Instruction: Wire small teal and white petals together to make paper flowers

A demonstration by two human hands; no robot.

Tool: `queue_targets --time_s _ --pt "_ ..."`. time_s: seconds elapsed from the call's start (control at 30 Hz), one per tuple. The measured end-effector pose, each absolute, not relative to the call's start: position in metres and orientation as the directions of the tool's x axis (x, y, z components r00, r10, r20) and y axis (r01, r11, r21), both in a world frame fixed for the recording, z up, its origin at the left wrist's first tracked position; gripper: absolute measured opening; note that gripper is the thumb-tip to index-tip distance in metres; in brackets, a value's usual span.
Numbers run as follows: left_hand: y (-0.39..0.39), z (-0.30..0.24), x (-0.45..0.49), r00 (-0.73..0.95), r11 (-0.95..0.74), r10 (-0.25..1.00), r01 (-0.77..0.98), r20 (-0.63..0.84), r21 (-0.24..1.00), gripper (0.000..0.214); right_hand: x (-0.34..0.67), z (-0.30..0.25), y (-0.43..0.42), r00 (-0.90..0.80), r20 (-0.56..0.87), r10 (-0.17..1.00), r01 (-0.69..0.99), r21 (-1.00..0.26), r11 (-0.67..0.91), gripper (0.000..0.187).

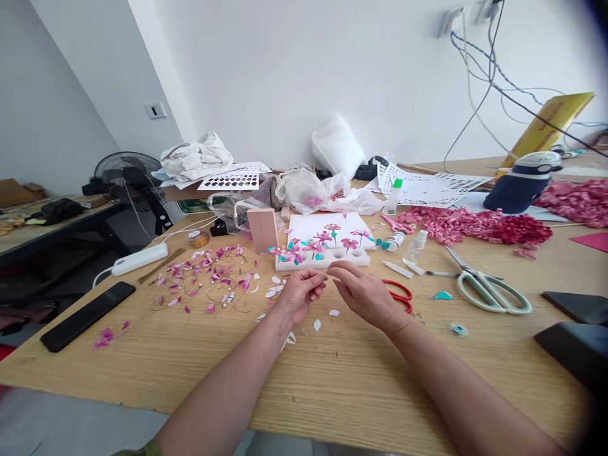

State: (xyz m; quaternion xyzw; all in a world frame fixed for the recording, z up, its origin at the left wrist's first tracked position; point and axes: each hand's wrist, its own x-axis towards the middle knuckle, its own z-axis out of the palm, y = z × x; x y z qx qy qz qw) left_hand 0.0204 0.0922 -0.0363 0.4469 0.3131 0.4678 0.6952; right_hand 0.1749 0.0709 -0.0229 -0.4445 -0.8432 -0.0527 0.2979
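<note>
- The left hand (300, 292) comes up from the lower left with its forearm slanting inward, palm turned partly up, fingers curled and thumb brought in against the index finger.
- The right hand (363, 294) reaches in from the lower right, back of the hand upward, index finger stretched toward the left fingertips and the other fingers bent beneath.
- The fingertips of both hands nearly meet; whether anything small and thin is pinched there cannot be told.
- Just beyond them, a long white foam block (311, 265) with round holes stands on the pale wood-grain desk (323, 392).
- Pink-and-teal flowers on thin dark stems (317, 248) stand upright along that block.
- Small white petal-shaped pieces (317, 325) lie near the left hand, and red-handled scissors (399, 297) lie beside the right.
- A yellow package (553, 123) at the far right bears red characters, too blurred to read.
- White paper sheets (232, 180) at the back carry rows of dark printed shapes.
</note>
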Motion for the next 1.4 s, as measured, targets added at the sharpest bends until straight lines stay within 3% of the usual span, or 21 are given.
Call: queue_targets --time_s 0.2,0.4,0.53,0.67,0.77,0.87,1.07,1.2,1.4 --pt "0.093 -0.036 0.018 0.439 0.226 0.897 -0.370 -0.045 0.901 0.022 0.180 -0.028 0.075 -0.440 0.520 0.732 0.801 -0.140 0.582 0.021" --pt "0.090 -0.033 0.020 0.435 0.212 0.899 -0.337 -0.048 0.917 0.023 0.183 -0.030 0.078 -0.405 0.453 0.795 0.751 -0.331 0.571 0.019" --pt "0.088 -0.030 0.022 0.395 0.163 0.918 -0.280 -0.041 0.946 0.022 0.178 -0.025 0.078 -0.318 0.451 0.834 0.772 -0.388 0.504 0.015" --pt "0.084 -0.027 0.026 0.297 -0.074 0.951 -0.039 0.083 0.996 0.015 0.174 -0.019 0.077 -0.138 0.401 0.905 0.755 -0.549 0.359 0.015" --pt "0.081 -0.025 0.028 0.257 -0.327 0.925 0.156 0.281 0.932 0.014 0.173 -0.017 0.077 -0.080 0.330 0.941 0.713 -0.641 0.285 0.016" --pt "0.080 -0.025 0.029 0.230 -0.413 0.901 0.196 0.368 0.889 0.016 0.173 -0.017 0.078 -0.066 0.316 0.946 0.702 -0.660 0.269 0.017" --pt "0.081 -0.028 0.031 0.242 -0.159 0.958 -0.002 0.155 0.987 0.017 0.173 -0.024 0.079 -0.123 0.420 0.899 0.742 -0.563 0.364 0.015" --pt "0.081 -0.030 0.031 0.256 -0.069 0.962 -0.116 0.097 0.991 0.026 0.173 -0.025 0.078 -0.176 0.461 0.870 0.782 -0.471 0.408 0.014" --pt "0.083 -0.034 0.028 0.259 0.059 0.966 -0.290 0.019 0.955 0.033 0.173 -0.024 0.074 -0.203 0.481 0.853 0.776 -0.453 0.440 0.016"
